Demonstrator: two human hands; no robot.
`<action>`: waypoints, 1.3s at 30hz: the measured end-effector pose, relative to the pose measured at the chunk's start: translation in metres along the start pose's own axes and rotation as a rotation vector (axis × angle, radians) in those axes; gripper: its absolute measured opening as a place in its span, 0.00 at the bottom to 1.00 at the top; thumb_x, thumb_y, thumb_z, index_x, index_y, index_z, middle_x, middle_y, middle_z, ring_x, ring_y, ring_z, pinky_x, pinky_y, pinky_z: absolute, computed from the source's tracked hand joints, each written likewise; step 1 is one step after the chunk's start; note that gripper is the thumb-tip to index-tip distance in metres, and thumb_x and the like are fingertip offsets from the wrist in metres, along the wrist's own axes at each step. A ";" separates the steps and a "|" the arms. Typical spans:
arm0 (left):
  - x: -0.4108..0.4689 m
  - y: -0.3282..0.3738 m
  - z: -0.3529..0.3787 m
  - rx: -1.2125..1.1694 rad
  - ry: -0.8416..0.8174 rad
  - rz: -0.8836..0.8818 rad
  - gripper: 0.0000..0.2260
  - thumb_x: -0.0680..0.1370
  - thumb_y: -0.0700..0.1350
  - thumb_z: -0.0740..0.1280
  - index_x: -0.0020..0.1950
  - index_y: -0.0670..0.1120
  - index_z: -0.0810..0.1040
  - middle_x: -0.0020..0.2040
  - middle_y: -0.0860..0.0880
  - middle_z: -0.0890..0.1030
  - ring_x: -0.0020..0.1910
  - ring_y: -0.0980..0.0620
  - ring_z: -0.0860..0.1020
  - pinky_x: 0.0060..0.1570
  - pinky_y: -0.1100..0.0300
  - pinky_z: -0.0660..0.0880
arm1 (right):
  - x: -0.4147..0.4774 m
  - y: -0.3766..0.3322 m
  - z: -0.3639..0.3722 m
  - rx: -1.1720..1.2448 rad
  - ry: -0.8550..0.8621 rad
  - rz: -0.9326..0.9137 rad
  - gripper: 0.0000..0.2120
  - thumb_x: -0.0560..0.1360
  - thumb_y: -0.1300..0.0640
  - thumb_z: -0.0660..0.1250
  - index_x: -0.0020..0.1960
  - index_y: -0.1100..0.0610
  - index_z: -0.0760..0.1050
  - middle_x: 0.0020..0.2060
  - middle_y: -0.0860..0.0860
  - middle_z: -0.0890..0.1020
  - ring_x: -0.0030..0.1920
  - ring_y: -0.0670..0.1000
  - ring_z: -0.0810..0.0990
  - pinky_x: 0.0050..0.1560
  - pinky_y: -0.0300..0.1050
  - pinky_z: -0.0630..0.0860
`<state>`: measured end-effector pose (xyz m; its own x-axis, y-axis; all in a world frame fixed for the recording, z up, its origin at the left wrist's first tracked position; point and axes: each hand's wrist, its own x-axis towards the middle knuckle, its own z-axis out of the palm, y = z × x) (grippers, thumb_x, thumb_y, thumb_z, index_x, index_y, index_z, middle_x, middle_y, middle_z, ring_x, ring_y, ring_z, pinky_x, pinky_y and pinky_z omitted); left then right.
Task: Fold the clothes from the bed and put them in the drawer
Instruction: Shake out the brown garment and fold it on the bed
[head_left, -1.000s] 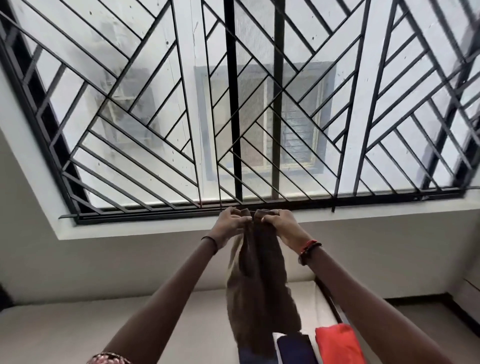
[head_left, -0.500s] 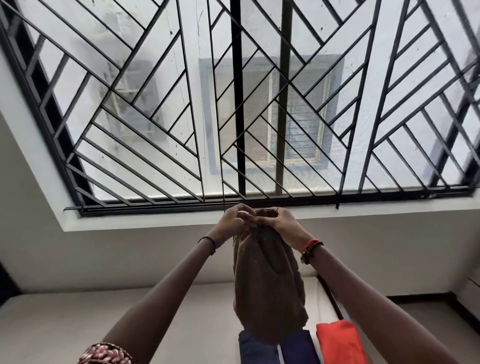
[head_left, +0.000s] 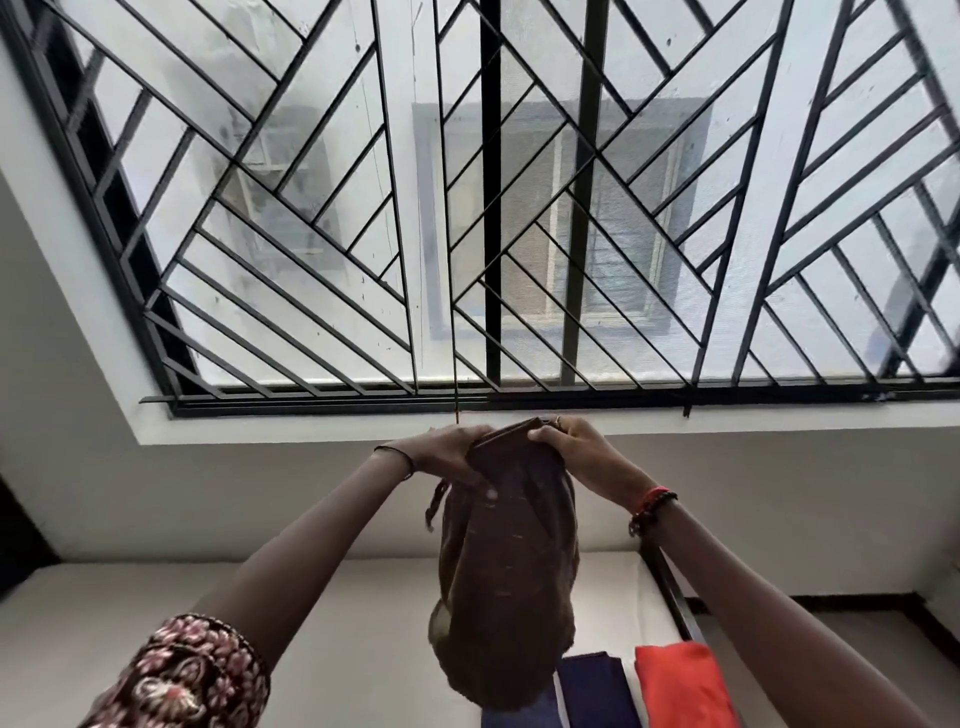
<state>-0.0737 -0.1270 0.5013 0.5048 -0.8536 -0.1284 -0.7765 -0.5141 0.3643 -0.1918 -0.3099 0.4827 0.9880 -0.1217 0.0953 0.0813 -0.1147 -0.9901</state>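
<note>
Big black window bars (head_left: 491, 208) fill the wall behind, and a pale bed (head_left: 311, 623) lies low beneath them. Both arms reach up and forward. The left hand (head_left: 441, 457) has its fingers curled round the top edge of a brown cloth (head_left: 504, 571). The right hand (head_left: 582, 449) grips the same edge just beside it, so the two hands almost touch. Neither hand is spread; both are closed tight on the cloth. A thin dark band (head_left: 400, 460) sits on the left wrist. Red and black beads (head_left: 652, 506) sit on the right wrist. A flowery sleeve (head_left: 192, 670) shows low on the left arm.

The brown cloth hangs straight down from the hands. Its long way runs up and down, and it looks doubled over, with a rounded bottom end. A small string (head_left: 434, 512) dangles from its left side. The cloth is up in the air above the bed, not resting on it.

Below its bottom end, on the bed, lie a dark blue folded cloth (head_left: 592, 691) and an orange-red folded cloth (head_left: 675, 686), side by side. They are on the right side, near the dark bed rail (head_left: 670, 587), so the right arm is nearer to them. I think the next move is to bring the brown cloth down, fold it shorter, and lay it by that pile. The way to go is straight down and a bit right. No drawer shows, so I cannot tell where it is or what is in it.
</note>
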 end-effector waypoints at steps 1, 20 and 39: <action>-0.001 -0.001 -0.002 -0.036 -0.035 -0.002 0.27 0.66 0.54 0.78 0.62 0.50 0.73 0.51 0.54 0.79 0.51 0.54 0.77 0.46 0.66 0.73 | -0.002 0.001 -0.002 -0.013 -0.022 0.006 0.07 0.79 0.61 0.62 0.45 0.64 0.76 0.36 0.53 0.80 0.38 0.47 0.79 0.38 0.36 0.76; -0.020 -0.012 0.021 0.192 -0.161 -0.018 0.13 0.78 0.45 0.66 0.60 0.41 0.72 0.54 0.43 0.78 0.50 0.46 0.75 0.42 0.60 0.65 | 0.020 0.037 0.030 -0.957 -0.242 -0.048 0.11 0.71 0.51 0.71 0.48 0.57 0.78 0.39 0.49 0.80 0.42 0.51 0.78 0.46 0.51 0.77; -0.035 -0.154 0.055 -0.367 -0.345 -0.247 0.04 0.73 0.45 0.73 0.40 0.49 0.80 0.34 0.56 0.77 0.33 0.64 0.75 0.36 0.71 0.69 | 0.110 0.090 0.109 -0.833 -0.689 0.387 0.17 0.67 0.56 0.76 0.51 0.63 0.77 0.42 0.54 0.81 0.44 0.53 0.81 0.41 0.45 0.77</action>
<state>0.0076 -0.0229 0.3991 0.4547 -0.7210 -0.5228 -0.4376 -0.6922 0.5739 -0.0614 -0.2257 0.3924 0.8109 0.2445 -0.5316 -0.1023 -0.8353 -0.5402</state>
